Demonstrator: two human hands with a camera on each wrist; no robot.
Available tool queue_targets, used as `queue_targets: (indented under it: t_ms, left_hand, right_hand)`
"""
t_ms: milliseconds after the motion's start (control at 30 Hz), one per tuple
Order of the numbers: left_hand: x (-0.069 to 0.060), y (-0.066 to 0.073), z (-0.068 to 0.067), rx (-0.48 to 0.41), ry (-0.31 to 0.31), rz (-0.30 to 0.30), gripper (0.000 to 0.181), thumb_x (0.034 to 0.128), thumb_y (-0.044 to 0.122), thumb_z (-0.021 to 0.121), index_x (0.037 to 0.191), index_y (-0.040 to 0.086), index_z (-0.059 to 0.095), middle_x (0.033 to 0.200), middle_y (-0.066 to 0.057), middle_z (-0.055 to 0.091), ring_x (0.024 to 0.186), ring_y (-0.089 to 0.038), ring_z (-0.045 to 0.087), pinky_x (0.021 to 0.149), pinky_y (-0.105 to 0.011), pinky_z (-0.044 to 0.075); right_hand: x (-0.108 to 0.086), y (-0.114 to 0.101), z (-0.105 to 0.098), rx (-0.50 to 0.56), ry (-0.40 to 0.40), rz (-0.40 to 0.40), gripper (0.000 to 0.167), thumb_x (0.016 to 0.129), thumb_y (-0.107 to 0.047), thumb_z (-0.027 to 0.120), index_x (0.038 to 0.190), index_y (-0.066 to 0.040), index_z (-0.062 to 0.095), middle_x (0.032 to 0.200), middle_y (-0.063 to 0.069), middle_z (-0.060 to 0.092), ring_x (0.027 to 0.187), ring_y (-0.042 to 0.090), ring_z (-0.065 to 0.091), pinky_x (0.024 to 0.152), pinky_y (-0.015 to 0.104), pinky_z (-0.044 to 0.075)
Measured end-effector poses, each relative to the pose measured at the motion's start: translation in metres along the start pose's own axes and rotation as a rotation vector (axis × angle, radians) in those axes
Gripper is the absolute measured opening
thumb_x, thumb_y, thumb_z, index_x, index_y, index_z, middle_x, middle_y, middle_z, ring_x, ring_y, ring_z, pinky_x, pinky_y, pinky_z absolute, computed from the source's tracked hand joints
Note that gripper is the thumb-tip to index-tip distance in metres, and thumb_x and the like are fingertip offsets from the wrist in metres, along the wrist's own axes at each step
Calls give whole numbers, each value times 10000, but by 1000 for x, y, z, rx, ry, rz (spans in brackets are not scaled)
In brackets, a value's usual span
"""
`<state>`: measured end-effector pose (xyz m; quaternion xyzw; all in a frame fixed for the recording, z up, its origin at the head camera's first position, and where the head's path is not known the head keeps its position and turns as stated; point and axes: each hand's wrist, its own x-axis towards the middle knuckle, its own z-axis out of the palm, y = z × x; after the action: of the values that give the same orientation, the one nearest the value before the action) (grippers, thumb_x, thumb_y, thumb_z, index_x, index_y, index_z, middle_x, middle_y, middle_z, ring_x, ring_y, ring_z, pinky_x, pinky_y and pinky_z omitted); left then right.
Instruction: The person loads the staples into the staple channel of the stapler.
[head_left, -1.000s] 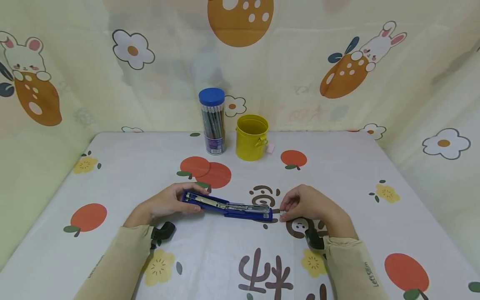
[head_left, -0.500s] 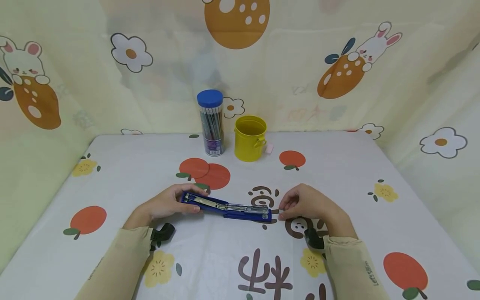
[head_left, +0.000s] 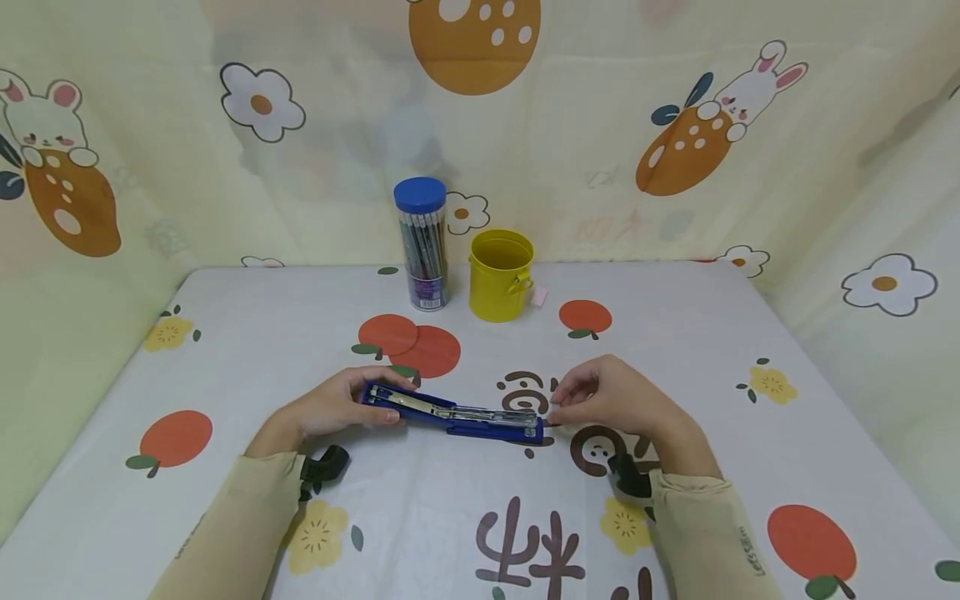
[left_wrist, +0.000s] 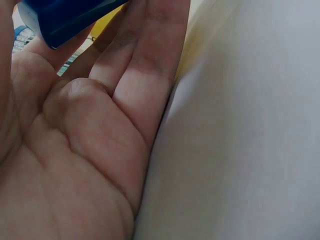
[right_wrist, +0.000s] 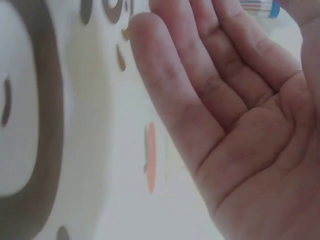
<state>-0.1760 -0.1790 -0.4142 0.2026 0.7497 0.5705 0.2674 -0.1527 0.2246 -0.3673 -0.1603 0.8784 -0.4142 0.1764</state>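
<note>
A blue stapler (head_left: 450,414) lies across the table with its top cover folded back, showing the metal magazine inside. My left hand (head_left: 341,406) grips its left end, thumb in front and fingers behind. In the left wrist view a blue corner of the stapler (left_wrist: 65,20) shows above my palm (left_wrist: 85,150). My right hand (head_left: 618,404) hovers at the stapler's right end, with thumb and forefinger bent close together beside it. Whether something small sits between those fingertips is hidden. The right wrist view shows the other fingers (right_wrist: 190,75) loosely bent.
Behind the stapler stands a clear tube of pencils (head_left: 425,250) with a blue lid. A yellow bucket-shaped cup (head_left: 498,287) is beside it, a small pink piece (head_left: 539,297) at its right. Patterned cloth covers the table (head_left: 262,350) and hangs as walls around it.
My right hand has moved slightly left and away from me, bringing its fingertips closer to the stapler's right end. My left hand and the stapler look unmoved.
</note>
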Motion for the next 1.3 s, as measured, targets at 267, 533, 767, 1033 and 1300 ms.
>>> queue_targets:
  t_ms: [267,533,767,1033,1300]
  left_hand:
    - [1,-3,-1,10,24,-16,481,854,206,829,1301,128,667,1336,-51,610,1217,-284,522,999,-426,375]
    - [1,-3,0,8,22,-13,480,858,204,826,1303,126,666,1334,-59,609,1213,-293,528,1003,-433,377]
    - [1,-2,0,1,25,-16,477,857,200,826,1301,132,668,1338,-61,604,1218,-294,524,1001,-433,380]
    - [0,-3,1,-19,25,-10,488,853,194,830,1305,123,662,1334,-71,606,1205,-293,530,995,-425,381]
    - [0,-2,0,-4,22,-14,468,854,211,831,1290,157,672,1326,-59,612,1197,-280,541,995,-412,395]
  right_hand:
    - [2,-17,8,7,-16,-86,145,814,-187,857,877,-97,763,793,7,708,747,210,661,688,317,557]
    - [8,-23,19,6,-24,-121,145,801,-145,863,879,-88,754,818,2,704,745,196,664,702,304,564]
    - [11,-24,24,-26,-17,-127,139,806,-175,864,880,-118,760,835,-23,698,788,189,657,717,323,559]
    - [13,-24,27,-54,-30,-105,144,803,-190,870,883,-129,767,823,-30,686,765,182,633,703,328,549]
    - [13,-23,29,-56,-31,-97,161,806,-178,866,903,-96,767,831,-31,688,762,177,639,701,327,551]
